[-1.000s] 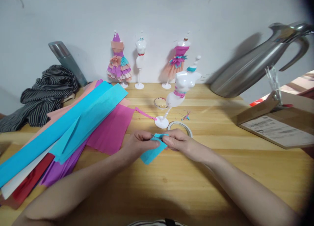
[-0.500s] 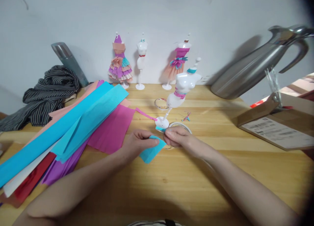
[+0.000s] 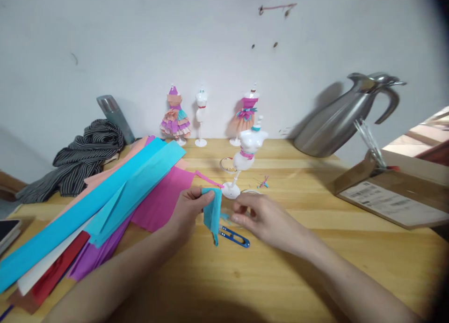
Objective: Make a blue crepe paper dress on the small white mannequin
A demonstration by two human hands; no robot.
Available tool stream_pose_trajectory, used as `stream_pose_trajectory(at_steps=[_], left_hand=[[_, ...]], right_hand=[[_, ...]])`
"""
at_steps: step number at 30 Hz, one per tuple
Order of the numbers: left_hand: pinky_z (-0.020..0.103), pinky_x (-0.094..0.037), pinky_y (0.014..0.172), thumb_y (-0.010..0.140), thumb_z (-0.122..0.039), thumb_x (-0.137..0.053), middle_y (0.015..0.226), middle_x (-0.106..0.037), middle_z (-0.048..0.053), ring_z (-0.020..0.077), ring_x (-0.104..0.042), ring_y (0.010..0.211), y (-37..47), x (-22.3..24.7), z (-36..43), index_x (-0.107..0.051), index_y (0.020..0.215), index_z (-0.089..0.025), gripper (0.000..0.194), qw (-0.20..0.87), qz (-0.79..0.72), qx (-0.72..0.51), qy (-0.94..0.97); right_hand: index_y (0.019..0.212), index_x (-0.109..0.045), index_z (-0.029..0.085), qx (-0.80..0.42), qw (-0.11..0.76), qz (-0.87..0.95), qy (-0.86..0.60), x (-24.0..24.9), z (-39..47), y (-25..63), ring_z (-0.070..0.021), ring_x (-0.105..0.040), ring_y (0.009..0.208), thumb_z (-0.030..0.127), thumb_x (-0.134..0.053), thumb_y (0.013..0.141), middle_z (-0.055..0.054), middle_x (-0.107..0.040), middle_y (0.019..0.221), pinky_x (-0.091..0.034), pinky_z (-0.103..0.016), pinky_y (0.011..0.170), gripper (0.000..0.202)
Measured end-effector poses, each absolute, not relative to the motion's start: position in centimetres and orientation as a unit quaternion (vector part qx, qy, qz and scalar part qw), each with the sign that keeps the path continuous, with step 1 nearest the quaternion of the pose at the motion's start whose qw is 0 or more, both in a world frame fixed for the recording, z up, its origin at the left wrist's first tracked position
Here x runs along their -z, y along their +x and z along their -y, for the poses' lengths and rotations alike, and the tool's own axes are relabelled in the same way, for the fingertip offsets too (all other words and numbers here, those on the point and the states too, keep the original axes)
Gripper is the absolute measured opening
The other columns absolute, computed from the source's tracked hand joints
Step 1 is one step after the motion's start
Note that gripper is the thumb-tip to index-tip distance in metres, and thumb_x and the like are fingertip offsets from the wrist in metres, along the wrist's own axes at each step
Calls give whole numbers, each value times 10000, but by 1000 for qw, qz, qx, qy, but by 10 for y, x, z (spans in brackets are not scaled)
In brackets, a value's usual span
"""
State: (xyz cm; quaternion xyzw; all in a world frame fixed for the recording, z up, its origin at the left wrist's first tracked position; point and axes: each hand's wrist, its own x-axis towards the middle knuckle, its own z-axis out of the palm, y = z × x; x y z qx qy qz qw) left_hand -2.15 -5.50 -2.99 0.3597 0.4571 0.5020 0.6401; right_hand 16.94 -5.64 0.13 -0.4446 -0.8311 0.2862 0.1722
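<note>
We are sitting at a wooden bench (image 3: 280, 271), working over its middle, between the near edge and the wall. Our left hand (image 3: 189, 209) is pinching a small folded piece of turquoise crepe paper (image 3: 211, 211) by its top, thumb in front. The paper is hanging above the bench, its narrow lower end twisting slightly. Our right hand (image 3: 263, 215) is hovering just beside it, released, fingers loosely curled and thumb apart, with nothing visible in its grasp.

Blue-handled thread snips (image 3: 229, 233) are lying below and between the hands, their tips pointing towards the paper's lower end; whether they are touching it, we cannot tell. Just beyond our hands, a white dress form (image 3: 251, 140) is standing with a pink waistband and a teal neckband. Towards the bench's left edge, long crepe strips (image 3: 94, 199) are lying in a fanned pile; a cardboard box (image 3: 393, 201) is resting near the right edge.

In our judgement, we are handling this paper best by pinching lightly, since crepe probably stretches and creases easily. We are wise to be matching the folded edges with the right fingertips, smoothing gently along the fold, and holding the trailing end clear of the snips' tips.
</note>
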Motion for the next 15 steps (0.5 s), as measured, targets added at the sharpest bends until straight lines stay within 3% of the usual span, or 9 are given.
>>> stream_pose_trajectory(at_steps=[4, 7, 12, 15], left_hand=[[243, -442, 601, 594, -433, -801, 594, -636, 7, 109, -523, 572, -10, 15, 59, -704, 611, -138, 311, 614, -431, -528, 399], [254, -456, 630, 616, -439, -791, 633, -640, 11, 119, -538, 605, -2, 3, 61, -700, 656, -135, 320, 621, -409, -523, 417], [291, -468, 588, 705, -682, -595, 730, -647, 60, 156, -557, 608, 4, -11, 55, -682, 959, -143, 602, 690, -342, -490, 408], [266, -437, 588, 690, -630, -645, 661, -598, 39, 133, -514, 587, 8, -17, 50, -676, 820, -122, 525, 676, -340, -467, 458]], right_hand=[[658, -513, 185, -465, 284, 729, -414, 8, 53, 160, -95, -385, 522, 435, -631, 750, 39, -458, 572, -321, -224, 499, 292], [557, -426, 192, -492, 365, 677, -408, 9, 50, 159, -79, -301, 500, 498, -690, 693, 66, -330, 522, -269, -228, 482, 427], [639, -555, 180, -528, 429, 631, -373, -12, 43, 175, -90, -377, 508, 570, -730, 646, 36, -474, 564, -338, -239, 496, 427], [643, -573, 175, -532, 435, 627, -367, -22, 36, 184, -81, -366, 488, 568, -739, 629, 39, -486, 551, -343, -235, 487, 427]])
